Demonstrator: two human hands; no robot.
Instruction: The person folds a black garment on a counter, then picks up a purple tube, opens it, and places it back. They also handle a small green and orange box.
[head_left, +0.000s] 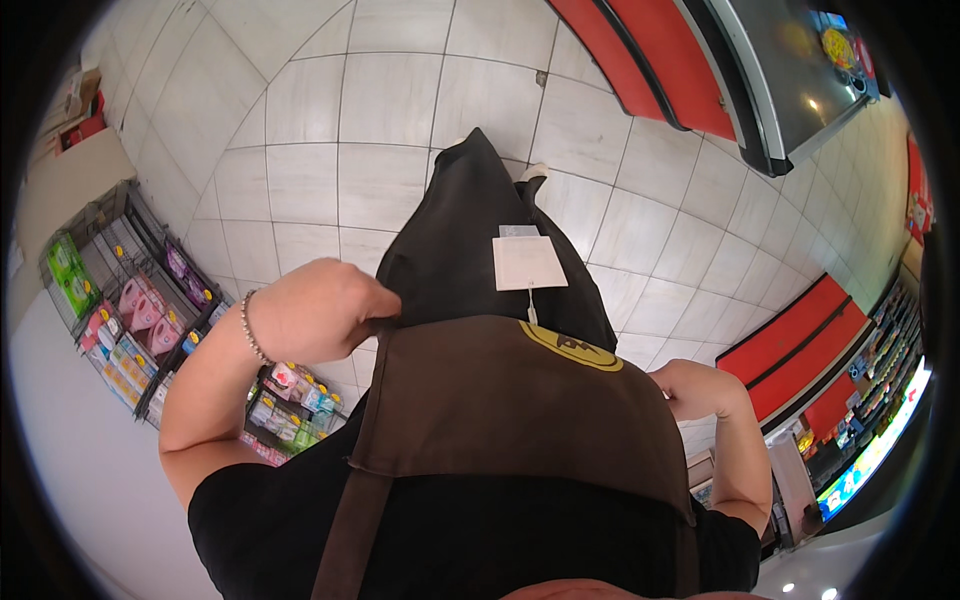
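A brown bib apron (517, 405) covers my chest over a black T-shirt, its straps running up both sides. Printed on the bib is a round yellow emblem (574, 346). A blank-looking pale square tag (530, 262) hangs by a short string against the black cloth below. With fingers curled in, my left hand (330, 307) pinches the left edge of the apron; a beaded bracelet (255, 330) circles that wrist. On the opposite side my right hand (694, 386) grips the apron's right edge, its fingertips partly hidden by the cloth.
Pale floor tiles (390, 97) spread around my feet. Wire shelving (112, 247) with packaged goods stands at the left. A red-fronted counter (630, 52) with a grey top is at the upper right, another red panel (795, 345) at the right, near stocked shelves (892, 345) and a lit display strip (874, 450).
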